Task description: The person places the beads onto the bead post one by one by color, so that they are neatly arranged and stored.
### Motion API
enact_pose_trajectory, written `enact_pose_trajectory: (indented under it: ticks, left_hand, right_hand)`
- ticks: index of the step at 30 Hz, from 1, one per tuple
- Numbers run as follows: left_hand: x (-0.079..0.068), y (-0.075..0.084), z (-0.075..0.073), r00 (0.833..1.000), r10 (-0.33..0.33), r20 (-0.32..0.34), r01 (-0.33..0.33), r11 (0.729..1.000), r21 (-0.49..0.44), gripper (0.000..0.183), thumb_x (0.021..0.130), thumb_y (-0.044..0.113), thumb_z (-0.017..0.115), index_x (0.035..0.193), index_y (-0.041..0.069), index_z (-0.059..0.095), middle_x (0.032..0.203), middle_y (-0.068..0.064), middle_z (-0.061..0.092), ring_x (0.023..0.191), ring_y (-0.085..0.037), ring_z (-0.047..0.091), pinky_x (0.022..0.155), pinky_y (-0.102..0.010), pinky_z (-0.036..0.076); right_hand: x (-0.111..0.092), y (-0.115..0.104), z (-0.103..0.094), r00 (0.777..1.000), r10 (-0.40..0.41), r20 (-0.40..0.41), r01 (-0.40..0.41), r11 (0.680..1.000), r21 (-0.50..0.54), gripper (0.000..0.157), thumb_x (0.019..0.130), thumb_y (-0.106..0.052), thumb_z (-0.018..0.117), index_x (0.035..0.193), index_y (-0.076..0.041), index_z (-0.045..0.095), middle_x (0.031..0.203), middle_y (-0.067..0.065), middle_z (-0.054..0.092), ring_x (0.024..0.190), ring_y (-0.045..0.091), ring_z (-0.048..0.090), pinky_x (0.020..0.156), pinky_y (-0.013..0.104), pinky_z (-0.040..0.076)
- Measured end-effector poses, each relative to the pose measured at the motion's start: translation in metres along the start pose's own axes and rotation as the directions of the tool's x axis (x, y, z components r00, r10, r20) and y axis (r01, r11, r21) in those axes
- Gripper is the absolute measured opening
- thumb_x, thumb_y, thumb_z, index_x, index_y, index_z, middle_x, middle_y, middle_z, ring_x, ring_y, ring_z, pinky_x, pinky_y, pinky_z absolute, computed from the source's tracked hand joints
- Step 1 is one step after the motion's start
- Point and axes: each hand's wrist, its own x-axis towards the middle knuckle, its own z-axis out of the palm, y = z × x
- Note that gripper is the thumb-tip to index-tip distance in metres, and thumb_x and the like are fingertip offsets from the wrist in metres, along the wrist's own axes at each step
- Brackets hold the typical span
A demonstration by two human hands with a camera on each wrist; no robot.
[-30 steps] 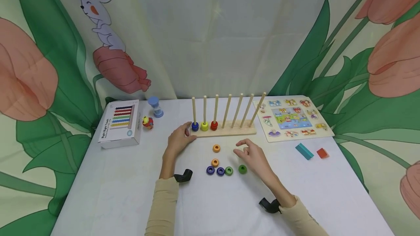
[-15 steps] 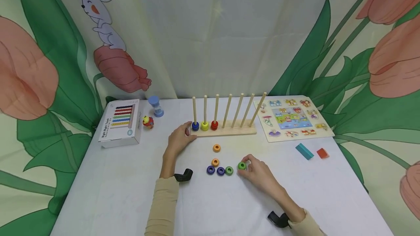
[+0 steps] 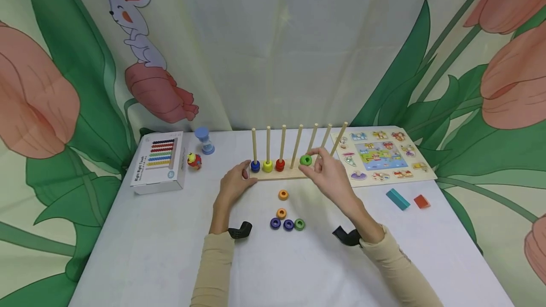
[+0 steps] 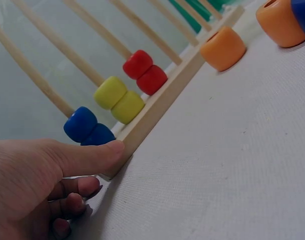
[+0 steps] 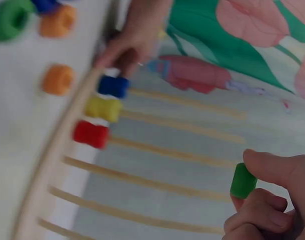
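Note:
A wooden peg stand [image 3: 290, 173] carries a row of several upright pegs. Its three leftmost pegs bear pairs of beads: blue [image 4: 87, 125], yellow [image 4: 119, 100] and red [image 4: 145, 72]. My left hand [image 3: 233, 184] grips the left end of the base, thumb on the front edge [image 4: 123, 150]. Between thumb and fingertips, my right hand [image 3: 332, 179] pinches a green bead [image 5: 243, 181]. In the right wrist view that bead is near the upper end of the fourth peg [image 5: 142, 179], which has no beads on it.
Loose beads lie in front of the stand: two orange [image 3: 283, 194], two dark blue [image 3: 275, 223] and one green [image 3: 300, 224]. A puzzle board [image 3: 356, 181], a teal block [image 3: 398, 199] and a red block [image 3: 422, 201] are at right. A box [image 3: 157, 184], sand timer [image 3: 205, 141] and small toy [image 3: 194, 161] stand left.
My right hand has picked up the green bead from the table and carried it up and away to the pegs. My left hand keeps its grip on the stand.

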Motion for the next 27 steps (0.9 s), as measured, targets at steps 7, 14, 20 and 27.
enact_pose_trajectory:
  ticks: [7,14,20,27]
  left_hand:
    - [0.0,0.001,0.0,1.0,-0.012,0.003,0.012,1.0,0.005,0.066,0.08,0.031,0.076,0.138,0.013,0.05,0.075,0.001,0.051,0.064,-0.016,0.044,0.059,-0.033,0.03]
    - [0.0,0.002,0.001,1.0,-0.022,0.016,0.022,1.0,0.003,0.067,0.081,0.032,0.076,0.139,0.013,0.049,0.076,0.001,0.051,0.064,-0.016,0.044,0.059,-0.032,0.03]
    - [0.001,0.002,0.001,1.0,-0.018,0.012,0.019,1.0,-0.006,0.067,0.081,0.033,0.076,0.139,0.013,0.049,0.077,0.001,0.052,0.064,-0.017,0.044,0.059,-0.033,0.031]
    - [0.002,-0.002,0.002,1.0,-0.014,0.01,0.014,1.0,-0.003,0.067,0.081,0.033,0.076,0.139,0.013,0.049,0.077,0.002,0.052,0.064,-0.016,0.044,0.06,-0.033,0.031]
  right_hand:
    - [0.048,-0.034,-0.025,0.98,-0.135,-0.145,0.127,0.99,-0.065,0.043,0.089,-0.036,0.066,0.121,-0.008,0.057,0.057,0.002,0.047,0.045,0.019,0.04,0.044,0.033,0.03]
    - [0.068,-0.036,-0.022,0.987,-0.109,-0.12,0.09,0.984,-0.152,0.041,0.089,-0.033,0.066,0.116,-0.004,0.057,0.055,0.003,0.049,0.043,0.018,0.043,0.041,0.032,0.031]
    - [0.07,-0.032,-0.018,0.992,-0.072,-0.107,0.059,0.991,-0.121,0.042,0.089,-0.032,0.066,0.119,-0.004,0.056,0.055,0.004,0.05,0.042,0.018,0.042,0.04,0.031,0.031]
    - [0.054,-0.021,-0.01,0.983,-0.089,-0.16,0.09,0.996,0.0,0.047,0.089,-0.033,0.067,0.125,-0.008,0.051,0.054,0.004,0.045,0.041,0.02,0.039,0.039,0.03,0.027]
